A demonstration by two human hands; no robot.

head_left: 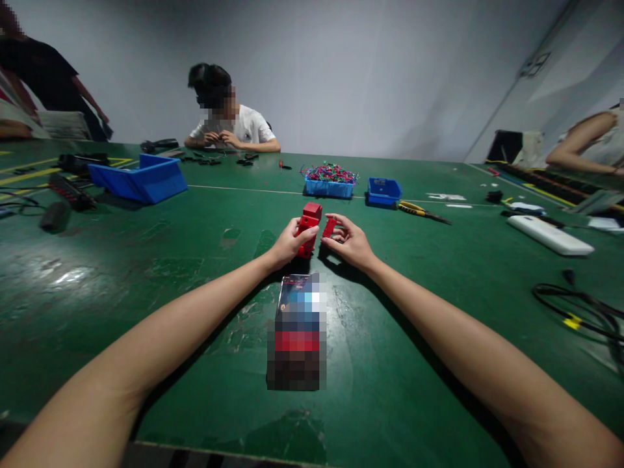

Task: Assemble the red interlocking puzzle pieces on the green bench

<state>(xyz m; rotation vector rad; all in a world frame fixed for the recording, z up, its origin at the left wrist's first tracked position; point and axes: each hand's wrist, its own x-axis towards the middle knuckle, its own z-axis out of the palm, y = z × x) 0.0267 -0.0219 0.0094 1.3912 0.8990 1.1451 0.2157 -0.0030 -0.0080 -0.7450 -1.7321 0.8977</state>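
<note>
Near the middle of the green table, my left hand [287,246] is closed around a red block-shaped part [310,224], which it keeps upright. The block has small dark holes; its exact kind I cannot make out. Just to the right, my right hand [351,242] pinches a smaller flat red piece [329,227] between thumb and fingers. A narrow gap separates the two red pieces. Below my hands lies a box or phone-like flat object [298,325], its surface mostly blurred out.
Beyond my hands stand a blue tray of coloured wires [329,188] and a small blue bin [384,192]. Yellow-handled pliers [414,208] lie right of it. A larger blue bin [141,181] is at left, a white power bank-like object [550,235] and black cable [575,299] at right. A person [229,123] sits opposite.
</note>
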